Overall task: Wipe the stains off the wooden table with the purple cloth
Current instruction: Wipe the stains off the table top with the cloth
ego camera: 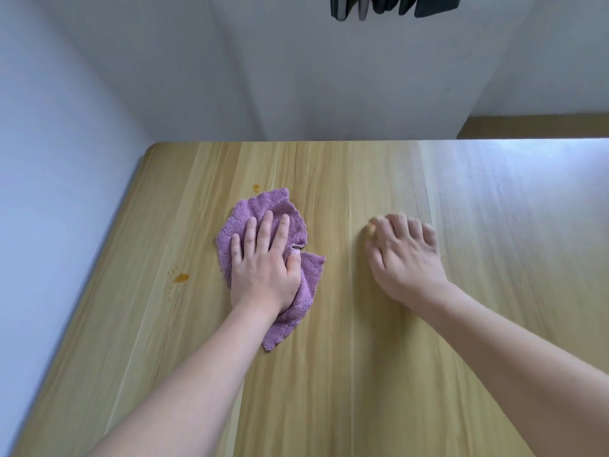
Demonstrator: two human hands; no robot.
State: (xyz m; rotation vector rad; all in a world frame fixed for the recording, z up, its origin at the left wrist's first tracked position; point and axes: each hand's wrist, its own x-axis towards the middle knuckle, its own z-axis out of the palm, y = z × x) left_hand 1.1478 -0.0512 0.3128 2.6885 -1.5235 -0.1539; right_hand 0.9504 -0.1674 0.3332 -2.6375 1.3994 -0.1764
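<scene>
A crumpled purple cloth (pixel 263 206) lies on the light wooden table (pixel 346 374), left of centre. My left hand (pixel 263 265) presses flat on the cloth, fingers spread over it and thumb tucked into a fold. An orange stain (pixel 181 277) with small specks around it sits left of the cloth, near the table's left edge. A smaller orange spot (pixel 256 187) lies just beyond the cloth's far edge. My right hand (pixel 403 255) rests on the bare wood to the right, fingers apart and slightly blurred, holding nothing.
The table's far edge meets a white wall (pixel 296 77), and its left edge runs beside another white wall. A dark object (pixel 392 4) hangs at the top of the view. A strip of wooden surface (pixel 534 127) shows at the far right.
</scene>
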